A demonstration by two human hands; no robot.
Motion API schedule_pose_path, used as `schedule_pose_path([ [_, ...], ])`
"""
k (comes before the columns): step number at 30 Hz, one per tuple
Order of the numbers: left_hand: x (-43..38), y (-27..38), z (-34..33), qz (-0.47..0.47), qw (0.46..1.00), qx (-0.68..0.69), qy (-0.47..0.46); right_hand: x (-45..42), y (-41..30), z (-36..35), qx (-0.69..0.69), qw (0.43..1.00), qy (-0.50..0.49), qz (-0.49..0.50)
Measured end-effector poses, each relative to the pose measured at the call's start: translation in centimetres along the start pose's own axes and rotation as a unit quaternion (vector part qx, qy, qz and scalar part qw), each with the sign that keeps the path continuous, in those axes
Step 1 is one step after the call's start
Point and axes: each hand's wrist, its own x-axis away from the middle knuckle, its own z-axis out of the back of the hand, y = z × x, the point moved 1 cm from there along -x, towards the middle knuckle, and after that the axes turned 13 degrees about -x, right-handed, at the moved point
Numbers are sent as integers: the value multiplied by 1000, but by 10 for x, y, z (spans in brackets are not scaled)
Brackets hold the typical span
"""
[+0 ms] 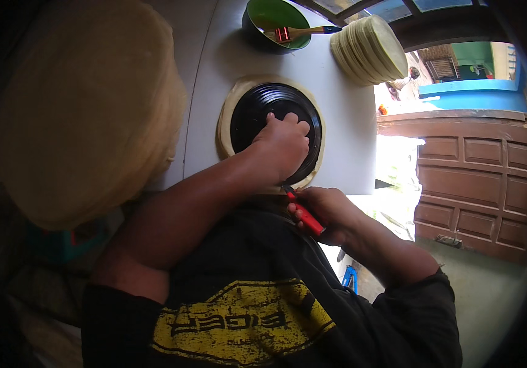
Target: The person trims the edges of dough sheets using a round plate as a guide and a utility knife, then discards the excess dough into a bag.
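Note:
My left hand rests with bent fingers on a black round lid, holding it down; whether it has a knob under my palm is hidden. Beneath the lid lies a round stack of thin pale dough sheets, whose uneven rim shows around it. In my right hand is a red utility knife. The knife's tip meets the near edge of the sheets, close to my left wrist.
A tall stack of larger round sheets stands at the left. On the white table are a green bowl with a paintbrush across it and a stack of trimmed discs. A brown panelled wooden door is at the right.

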Motion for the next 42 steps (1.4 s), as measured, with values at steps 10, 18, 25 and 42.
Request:
schedule_pose_path([
  [10, -9, -2, 1, 13, 1000, 23, 10, -15, 7, 17, -148, 978, -126, -77],
  [18, -13, -4, 0, 23, 999, 16, 22, -24, 9, 17, -197, 958, -183, -102],
  [25, -23, -7, 8, 24, 999, 42, -10, -55, 10, 34, -242, 910, -291, -169],
  [42, -56, -8, 28, 61, 986, 57, -145, -78, 21, 21, -342, 834, -379, -210],
])
